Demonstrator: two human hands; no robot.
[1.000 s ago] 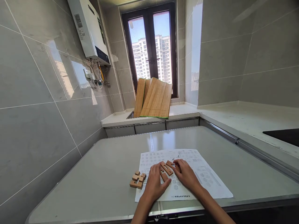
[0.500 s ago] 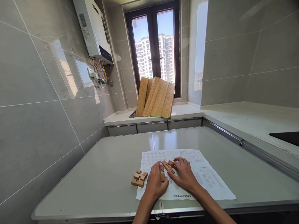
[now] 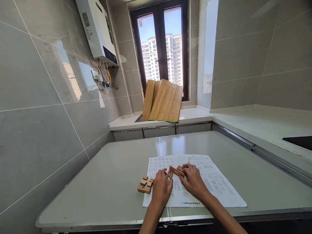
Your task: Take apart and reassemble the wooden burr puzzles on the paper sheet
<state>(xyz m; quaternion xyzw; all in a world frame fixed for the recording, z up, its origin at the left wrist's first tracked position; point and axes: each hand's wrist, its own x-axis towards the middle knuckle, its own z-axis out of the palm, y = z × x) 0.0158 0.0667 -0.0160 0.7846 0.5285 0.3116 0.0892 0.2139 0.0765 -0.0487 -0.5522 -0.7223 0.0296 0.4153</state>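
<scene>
On a printed paper sheet (image 3: 214,185) lying on the grey table (image 3: 109,182), both my hands work with small wooden puzzle pieces. My right hand (image 3: 195,180) grips a long notched wooden piece (image 3: 175,171) by its right end. My left hand (image 3: 162,190) pinches a shorter wooden piece (image 3: 169,175) at its fingertips, right beside the long one. The two pieces touch or nearly touch. A loose cluster of further wooden pieces (image 3: 145,184) lies just left of my left hand, at the sheet's left edge.
Folded bamboo mats (image 3: 163,101) lean against the dark-framed window (image 3: 159,48) on the back counter. A white water heater (image 3: 96,31) hangs on the tiled left wall. A pale counter (image 3: 263,125) runs along the right with a dark cooktop (image 3: 298,142).
Both hands shifted slightly away from me on the sheet. The long piece has been raised and turned in the right hand; the left hand now pinches the shorter piece.
</scene>
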